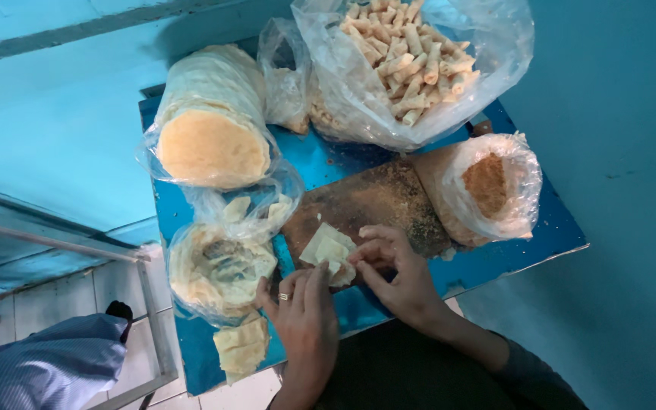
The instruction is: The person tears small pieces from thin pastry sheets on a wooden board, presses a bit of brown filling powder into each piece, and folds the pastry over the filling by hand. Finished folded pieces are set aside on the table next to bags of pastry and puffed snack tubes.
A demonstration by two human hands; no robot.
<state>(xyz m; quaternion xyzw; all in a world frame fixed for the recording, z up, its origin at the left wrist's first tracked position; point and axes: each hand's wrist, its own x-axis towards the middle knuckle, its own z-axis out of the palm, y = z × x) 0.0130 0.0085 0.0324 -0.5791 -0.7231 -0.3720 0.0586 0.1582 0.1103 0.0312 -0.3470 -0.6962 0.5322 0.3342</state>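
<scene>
Blue table (495, 250) carries a brown board (366, 201); on its near edge both hands, left hand (305, 311) and right hand (396, 273), pinch a folded pastry sheet (328, 247), its long axis slanting away-left.

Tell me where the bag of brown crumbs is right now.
In the head view the bag of brown crumbs sits at the right side of the blue table, beside the brown board and below the big bag of rolled pastries.
</scene>
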